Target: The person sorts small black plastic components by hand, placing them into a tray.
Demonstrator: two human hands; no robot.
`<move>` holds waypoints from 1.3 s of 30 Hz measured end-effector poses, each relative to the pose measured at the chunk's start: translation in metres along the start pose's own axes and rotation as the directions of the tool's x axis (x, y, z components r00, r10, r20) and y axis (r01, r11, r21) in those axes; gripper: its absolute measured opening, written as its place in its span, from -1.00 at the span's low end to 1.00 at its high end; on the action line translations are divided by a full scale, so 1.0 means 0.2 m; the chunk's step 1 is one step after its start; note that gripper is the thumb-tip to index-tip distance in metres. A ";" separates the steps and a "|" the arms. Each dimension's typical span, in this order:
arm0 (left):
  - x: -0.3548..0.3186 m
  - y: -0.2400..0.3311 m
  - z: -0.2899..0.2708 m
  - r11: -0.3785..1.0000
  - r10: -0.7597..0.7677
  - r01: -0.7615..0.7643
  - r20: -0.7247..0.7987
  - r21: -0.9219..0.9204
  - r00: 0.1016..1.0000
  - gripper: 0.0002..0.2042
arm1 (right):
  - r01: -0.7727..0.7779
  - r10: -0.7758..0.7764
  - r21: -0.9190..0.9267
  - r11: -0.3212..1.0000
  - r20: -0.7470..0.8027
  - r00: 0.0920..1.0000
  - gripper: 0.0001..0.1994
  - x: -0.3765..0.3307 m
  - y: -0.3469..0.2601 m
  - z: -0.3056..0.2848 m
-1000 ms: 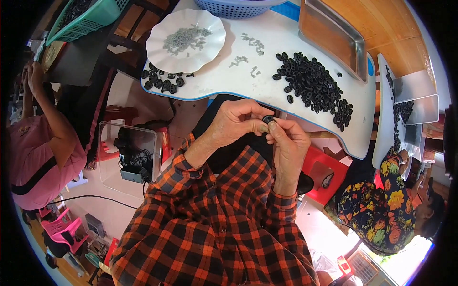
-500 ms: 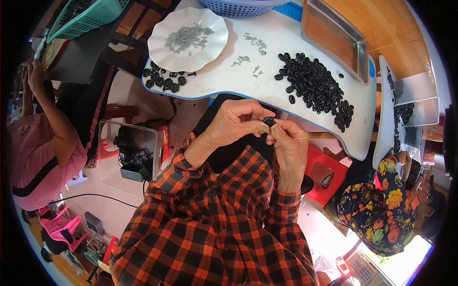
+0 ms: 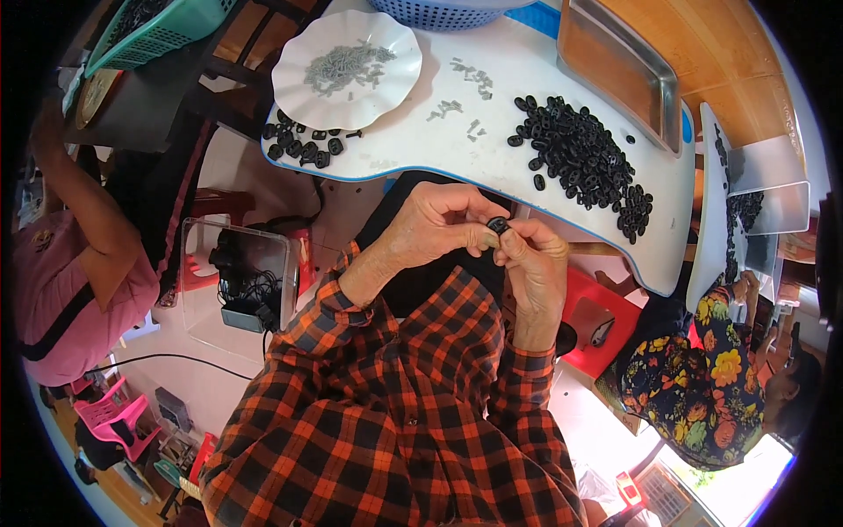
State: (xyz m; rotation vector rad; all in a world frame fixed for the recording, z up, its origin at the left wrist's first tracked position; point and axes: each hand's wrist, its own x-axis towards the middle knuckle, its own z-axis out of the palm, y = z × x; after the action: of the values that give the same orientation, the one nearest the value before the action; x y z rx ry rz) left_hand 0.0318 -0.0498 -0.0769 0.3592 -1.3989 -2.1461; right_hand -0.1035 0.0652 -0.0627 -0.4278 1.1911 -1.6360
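A small black oval plastic piece (image 3: 498, 225) is pinched between my two hands, just in front of the table's near edge. My left hand (image 3: 437, 225) grips it with thumb and forefinger from the left. From the right, the thumb and fingers of my right hand (image 3: 536, 263) close on the same piece. Whether something tiny is also between the fingertips is hidden. Beyond my right hand lies a heap of similar black oval pieces (image 3: 580, 154). Small clear plastic bits (image 3: 351, 68) fill the middle of a white scalloped plate (image 3: 391, 88), and more loose bits (image 3: 474, 77) lie beside it.
Several black parts (image 3: 303, 151) sit below the plate on the white table (image 3: 413, 145). A metal tray (image 3: 617, 83) and a blue basket (image 3: 439, 18) stand at the back. People in pink (image 3: 83, 290) and floral (image 3: 702, 378) tops are at either side; a clear box (image 3: 237, 290) stands lower left.
The black piece has turned slightly between my fingertips, while both hands stay nearly in place. At the left, the other person's arm has shifted.
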 end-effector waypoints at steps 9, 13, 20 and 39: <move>0.00 -0.01 0.00 1.000 -0.003 0.003 -0.006 -0.006 1.000 -0.80 | 0.013 -0.021 -0.125 0.992 -0.069 0.997 -0.89 -0.02 -0.02 0.05; 0.01 0.00 -0.01 0.998 -0.006 0.006 -0.006 0.066 1.000 -0.80 | 0.023 -0.052 -0.264 0.964 -0.104 0.993 -0.90 -0.04 -0.06 0.08; 0.00 -0.01 0.00 0.998 -0.033 0.034 -0.012 0.061 0.999 -0.80 | 0.035 -0.063 -0.450 0.892 -0.049 0.997 -0.89 -0.04 -0.10 0.07; 0.00 -0.03 0.01 0.999 -0.039 0.039 0.009 -0.022 0.999 -0.79 | 0.027 -0.044 -0.416 0.909 -0.032 0.999 -0.88 -0.04 -0.11 0.06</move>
State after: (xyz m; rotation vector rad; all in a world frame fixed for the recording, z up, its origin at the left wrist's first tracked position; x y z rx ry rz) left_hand 0.0296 -0.0469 -0.0816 0.3727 -1.3825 -2.1952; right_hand -0.1033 0.0663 -0.0370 -0.6894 1.5774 -1.4209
